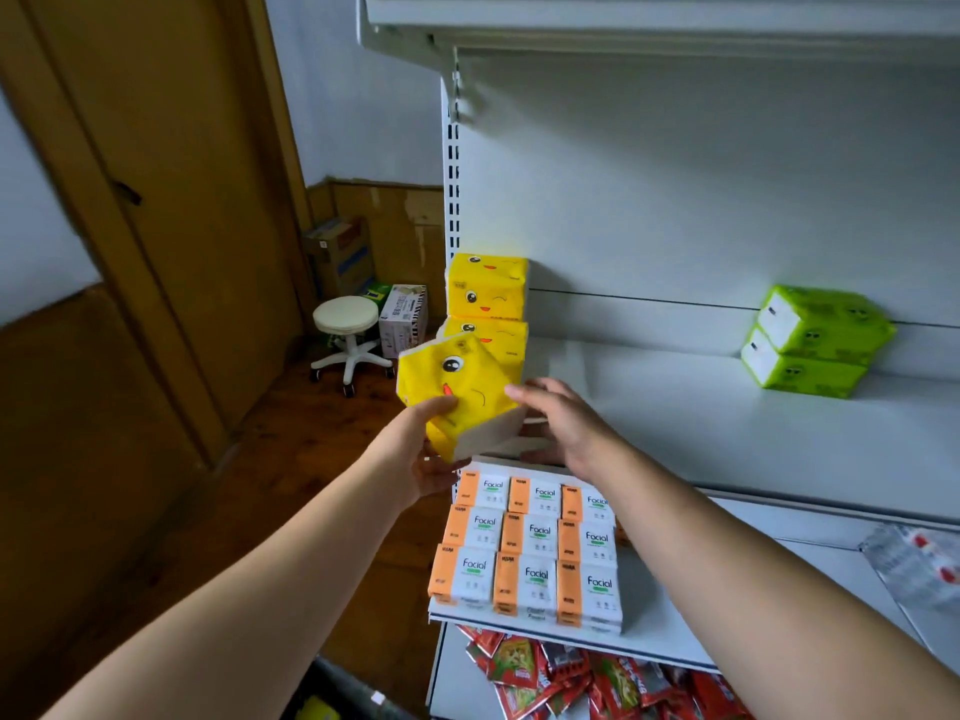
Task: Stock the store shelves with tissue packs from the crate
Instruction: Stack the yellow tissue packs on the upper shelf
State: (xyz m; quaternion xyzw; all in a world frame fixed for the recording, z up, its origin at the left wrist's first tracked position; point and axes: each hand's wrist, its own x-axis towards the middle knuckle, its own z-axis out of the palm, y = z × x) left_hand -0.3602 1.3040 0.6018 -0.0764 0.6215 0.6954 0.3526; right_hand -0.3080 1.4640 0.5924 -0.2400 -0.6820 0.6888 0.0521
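The orange-and-white packs (530,548) on the lower shelf read "Facial". A yellow tissue pack (460,392) with a cartoon face sits tilted at the near left edge of the white shelf (727,428), gripped from below by the left hand (423,459). The right hand (561,423), fingers loose, touches its right end. Two more yellow packs (487,304) stand stacked just behind.

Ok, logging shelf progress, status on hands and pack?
Left hand gripping yellow pack, tilted, at shelf edge. Right hand open, touching pack's end. Two yellow packs stacked behind; path clear.
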